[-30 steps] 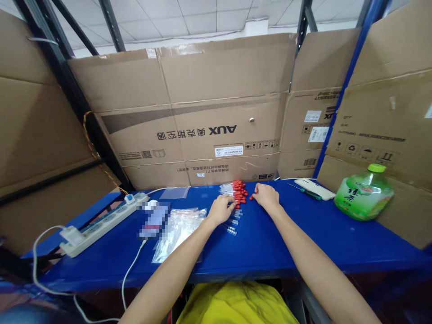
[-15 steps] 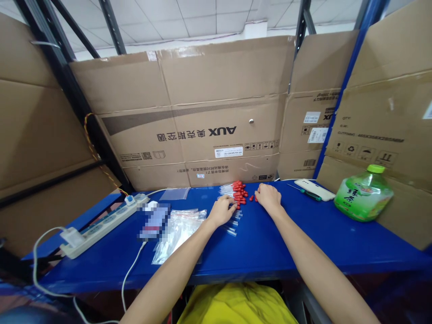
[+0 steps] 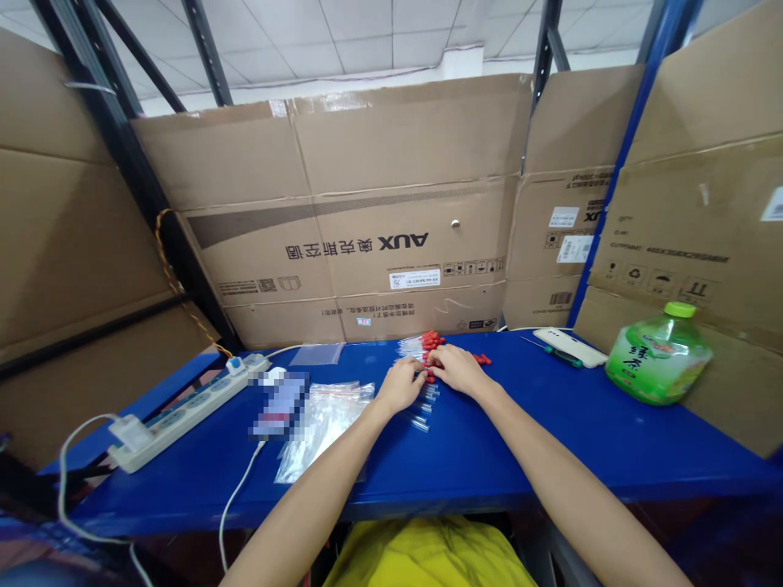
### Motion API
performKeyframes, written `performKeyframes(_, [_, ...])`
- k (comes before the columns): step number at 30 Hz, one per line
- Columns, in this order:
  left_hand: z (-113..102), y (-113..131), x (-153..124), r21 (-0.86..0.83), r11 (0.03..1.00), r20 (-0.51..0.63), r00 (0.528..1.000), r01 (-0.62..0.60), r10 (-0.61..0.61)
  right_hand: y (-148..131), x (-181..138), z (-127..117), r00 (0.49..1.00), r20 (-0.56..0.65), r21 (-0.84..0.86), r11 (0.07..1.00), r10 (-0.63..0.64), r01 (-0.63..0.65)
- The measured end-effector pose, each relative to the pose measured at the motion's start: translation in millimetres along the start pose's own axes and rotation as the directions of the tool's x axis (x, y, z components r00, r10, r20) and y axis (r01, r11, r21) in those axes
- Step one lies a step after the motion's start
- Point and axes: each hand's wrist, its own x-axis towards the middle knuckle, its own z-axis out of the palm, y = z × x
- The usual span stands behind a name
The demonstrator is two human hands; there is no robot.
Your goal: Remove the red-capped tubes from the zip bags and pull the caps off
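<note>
A pile of small red caps (image 3: 431, 342) lies at the back of the blue table (image 3: 489, 440), with a few more red caps (image 3: 482, 359) loose to its right. Several clear little tubes (image 3: 422, 403) lie in a row in front of the pile. My left hand (image 3: 400, 383) rests on the tubes with its fingers curled; what it pinches is hidden. My right hand (image 3: 456, 368) lies over the near edge of the pile, fingers bent down onto the caps, touching my left hand's fingertips.
Clear zip bags (image 3: 321, 416) lie left of my hands, beside a blurred object (image 3: 280, 401) and a white power strip (image 3: 183, 408) with cables. To the right are a screwdriver (image 3: 559, 355), a white case (image 3: 568, 346) and a green bottle (image 3: 657, 355). Cardboard boxes (image 3: 367, 220) wall the back.
My right hand has slid left from beside the pile onto its near edge, meeting my left hand. A few red caps now lie uncovered to the right. My left hand has barely moved.
</note>
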Motion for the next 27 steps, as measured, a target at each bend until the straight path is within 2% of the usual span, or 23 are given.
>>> performKeyframes(5, [-0.4, 0.2, 0.4, 0.013, 1.000, -0.007, 1.000, 0.015, -0.015, -2.9, -1.2, 2.0, 1.000, 0.012, -0.077, 0.997, -0.026, 0.027])
performKeyframes(11, [-2.2, 1.2, 1.2, 0.018, 0.999, 0.002, 0.999, 0.032, -0.032, -4.4, 0.0, 3.6, 1.000, 0.017, -0.073, 0.997, 0.021, -0.020])
performKeyframes(18, [-4.2, 5.5, -0.7, -0.012, 0.997, -0.033, 0.996, 0.077, -0.077, -6.5, 0.2, 2.3, 1.000, 0.006, -0.072, 0.997, 0.000, 0.001])
performKeyframes(22, [-4.9, 4.9, -0.9, -0.028, 0.997, -0.110, 0.991, 0.077, -0.080, -7.4, -0.2, -2.0, 0.998, -0.063, -0.032, 0.999, -0.013, 0.011])
performKeyframes(27, [-10.4, 7.6, -0.1, -0.033, 0.999, -0.215, 0.976, 0.024, -0.030, -10.7, -0.2, -4.1, 0.975, -0.221, 0.068, 0.997, -0.016, 0.032])
